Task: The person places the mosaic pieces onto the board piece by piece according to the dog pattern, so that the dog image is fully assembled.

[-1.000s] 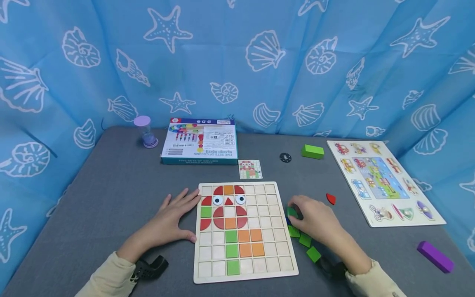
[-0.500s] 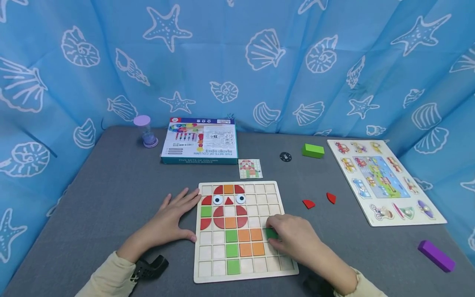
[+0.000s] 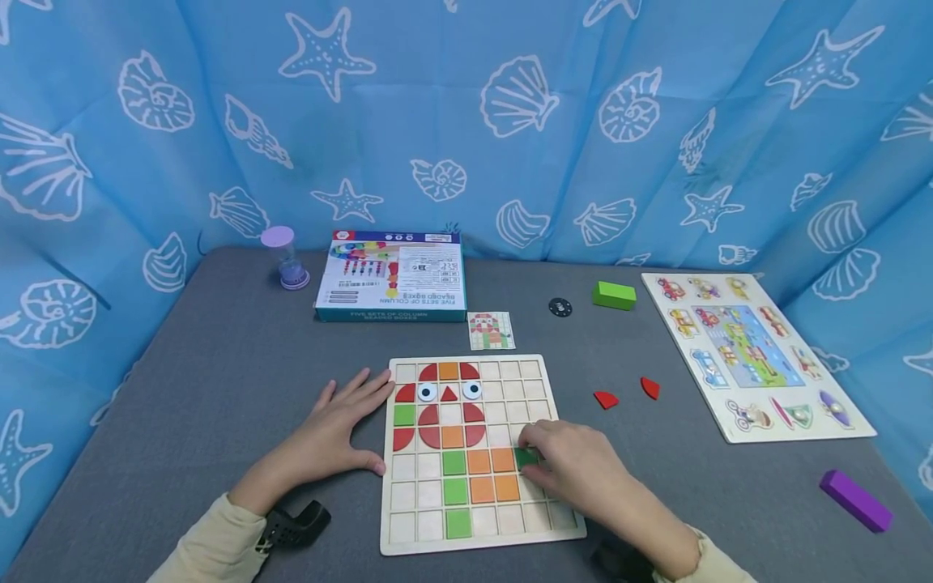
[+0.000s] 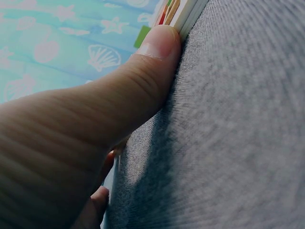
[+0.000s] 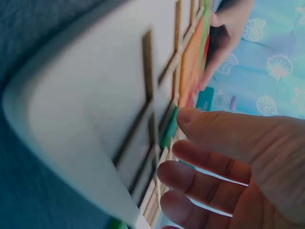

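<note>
A wooden grid board (image 3: 535, 525) lies on the grey cloth, with red, orange and light green tiles and two googly-eye pieces set in its cells. My left hand (image 3: 328, 433) rests at the board's left edge, fingers spread; in the left wrist view its thumb (image 4: 159, 45) meets the board's side. Over the right part of the board, my right hand (image 3: 579, 461) pinches a dark green square tile (image 3: 524, 458) at the cell right of the upper orange tiles. In the right wrist view the thumb tip sits at that green tile (image 5: 169, 128).
A small pattern card (image 3: 492, 331) and a box (image 3: 389, 279) lie behind the board. Two red pieces (image 3: 606, 399), a black disc (image 3: 560, 308), a green block (image 3: 614, 295), a knob puzzle (image 3: 700, 389) and a purple block (image 3: 856, 500) are to the right. A sand timer (image 3: 291, 267) stands back left.
My right hand has moved left from the loose pieces onto the board with the dark green tile, then slightly further left. A second red piece has come into sight. The left hand stays put.
</note>
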The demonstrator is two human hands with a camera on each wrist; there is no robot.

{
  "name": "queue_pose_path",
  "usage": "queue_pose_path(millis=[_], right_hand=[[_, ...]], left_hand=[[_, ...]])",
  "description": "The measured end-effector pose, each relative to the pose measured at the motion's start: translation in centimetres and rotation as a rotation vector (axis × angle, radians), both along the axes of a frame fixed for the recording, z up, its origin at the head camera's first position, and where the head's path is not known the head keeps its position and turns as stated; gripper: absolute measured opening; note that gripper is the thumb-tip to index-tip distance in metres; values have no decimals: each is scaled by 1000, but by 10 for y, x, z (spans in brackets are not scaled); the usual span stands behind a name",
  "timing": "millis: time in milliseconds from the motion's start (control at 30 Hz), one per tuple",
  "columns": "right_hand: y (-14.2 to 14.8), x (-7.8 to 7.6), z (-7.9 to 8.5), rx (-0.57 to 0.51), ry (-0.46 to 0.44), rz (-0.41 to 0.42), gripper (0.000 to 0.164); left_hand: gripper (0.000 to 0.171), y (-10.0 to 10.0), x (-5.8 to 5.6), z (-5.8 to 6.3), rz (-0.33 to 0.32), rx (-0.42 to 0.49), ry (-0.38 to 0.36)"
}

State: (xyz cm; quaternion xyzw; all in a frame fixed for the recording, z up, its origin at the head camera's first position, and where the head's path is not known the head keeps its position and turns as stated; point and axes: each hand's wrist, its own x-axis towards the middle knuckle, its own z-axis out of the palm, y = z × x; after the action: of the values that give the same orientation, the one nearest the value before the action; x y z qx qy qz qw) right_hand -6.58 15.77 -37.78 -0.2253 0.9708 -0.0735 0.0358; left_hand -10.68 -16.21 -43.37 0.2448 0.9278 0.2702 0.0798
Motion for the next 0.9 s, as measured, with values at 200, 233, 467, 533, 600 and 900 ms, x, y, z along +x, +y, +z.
queue_pose_path(millis=[200,233,467,533,600,900], right_hand=[[26,1,10,1,4,-160,30],[32,1,11,6,1,-183,32],[59,6,5,62,-58,-232,35],[59,8,1,54,-51,-216,34],[57,8,-1,49,-44,-205,33],[51,7,-8,55,-29,-222,31]], left_hand=[[107,0,0,0,3,7,2],[107,0,0,0,1,8,3],[108,-2,0,1,-9,3,-1],[109,-2,1,1,-6,1,-2],[109,-2,1,1,-2,-2,-2],[108,-1,0,2,-7,1,7]])
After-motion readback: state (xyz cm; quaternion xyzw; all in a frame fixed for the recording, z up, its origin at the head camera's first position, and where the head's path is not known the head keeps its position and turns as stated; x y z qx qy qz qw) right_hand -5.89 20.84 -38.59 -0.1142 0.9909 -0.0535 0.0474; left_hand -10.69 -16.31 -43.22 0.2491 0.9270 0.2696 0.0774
